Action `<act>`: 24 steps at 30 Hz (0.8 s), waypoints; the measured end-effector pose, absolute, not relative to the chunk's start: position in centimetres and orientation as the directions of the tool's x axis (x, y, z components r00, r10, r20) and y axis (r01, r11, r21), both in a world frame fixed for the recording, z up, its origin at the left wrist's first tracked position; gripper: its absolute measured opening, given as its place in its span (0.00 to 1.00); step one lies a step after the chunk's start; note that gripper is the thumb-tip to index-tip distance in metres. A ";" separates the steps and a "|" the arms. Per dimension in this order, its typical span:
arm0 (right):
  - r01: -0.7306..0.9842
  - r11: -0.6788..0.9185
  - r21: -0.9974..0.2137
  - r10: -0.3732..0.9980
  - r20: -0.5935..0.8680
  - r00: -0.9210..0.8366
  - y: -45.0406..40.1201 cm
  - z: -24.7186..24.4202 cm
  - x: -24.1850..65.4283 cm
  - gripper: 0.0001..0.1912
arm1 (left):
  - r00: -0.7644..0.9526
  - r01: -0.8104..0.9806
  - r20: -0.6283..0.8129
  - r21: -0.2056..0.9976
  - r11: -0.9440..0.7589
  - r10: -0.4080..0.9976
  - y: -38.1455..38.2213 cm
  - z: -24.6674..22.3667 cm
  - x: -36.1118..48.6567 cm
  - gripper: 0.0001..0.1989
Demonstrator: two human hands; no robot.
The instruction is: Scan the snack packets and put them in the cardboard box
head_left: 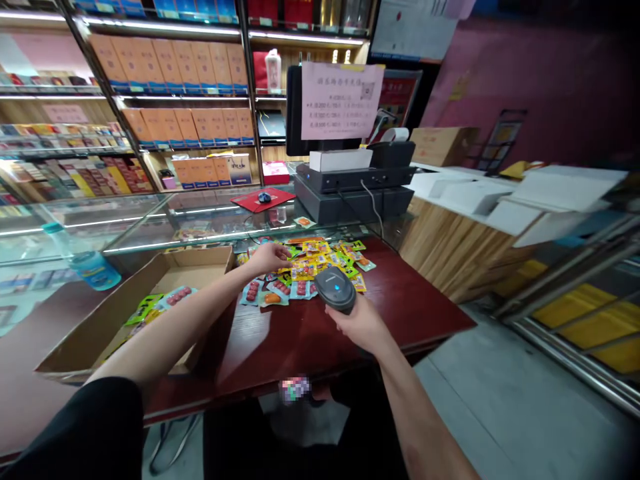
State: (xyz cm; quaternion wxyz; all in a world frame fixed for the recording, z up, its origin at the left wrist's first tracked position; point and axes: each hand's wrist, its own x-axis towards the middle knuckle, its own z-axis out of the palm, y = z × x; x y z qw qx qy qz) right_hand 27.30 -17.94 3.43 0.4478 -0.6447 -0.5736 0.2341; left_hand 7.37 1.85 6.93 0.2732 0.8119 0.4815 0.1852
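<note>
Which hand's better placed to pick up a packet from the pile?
Probably the left hand: it's over the packets, though I can't tell whether it holds one. The right hand grips the scanner, so it seems less free.

Head view, single, worn by me.
Faces forward and down from the near side of the red table point(400, 303); my left hand point(270, 258) and right hand point(364, 324) close, above it; shelves point(165, 29) farther off, beyond it.

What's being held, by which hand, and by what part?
Right hand: handheld scanner, by the handle end. Left hand: at the snack packets; whether it holds one can't be told.
</note>
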 end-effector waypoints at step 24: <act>0.484 0.102 -0.869 0.971 0.193 0.141 -17.9 2.9 27.4 0.10 | 0.377 0.354 -0.152 0.935 0.010 0.914 2.6 7.3 7.7 0.17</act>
